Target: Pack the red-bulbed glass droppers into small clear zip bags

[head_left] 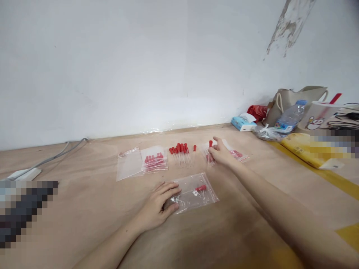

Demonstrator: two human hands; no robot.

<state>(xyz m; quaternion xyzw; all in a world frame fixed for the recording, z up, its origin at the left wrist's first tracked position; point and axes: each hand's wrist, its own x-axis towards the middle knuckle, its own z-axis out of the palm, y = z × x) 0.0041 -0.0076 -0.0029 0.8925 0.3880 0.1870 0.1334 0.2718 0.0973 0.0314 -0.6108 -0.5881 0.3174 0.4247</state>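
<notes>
Fingers spread, my left hand point(165, 198) rests on the left end of a clear zip bag point(186, 186). Inside that bag lies a dropper with a red rubber bulb point(201, 188). My right hand point(220, 152) pinches another red-bulbed dropper point(210, 144) just above bagged droppers point(236, 154) at the right. Loose glass droppers point(181, 148) lie in a bunch in the middle, and a single dropper point(195, 148) is just right of them. To the left is a stack of bags with droppers point(154, 160), beside a flat clear bag point(128, 164).
A grey cable point(61, 152) runs along the left side to a white block point(26, 174). At the back right are a tissue pack point(242, 122), a plastic bottle point(291, 114), a cup point(318, 116), a tote bag point(303, 95) and a yellow packet point(308, 149).
</notes>
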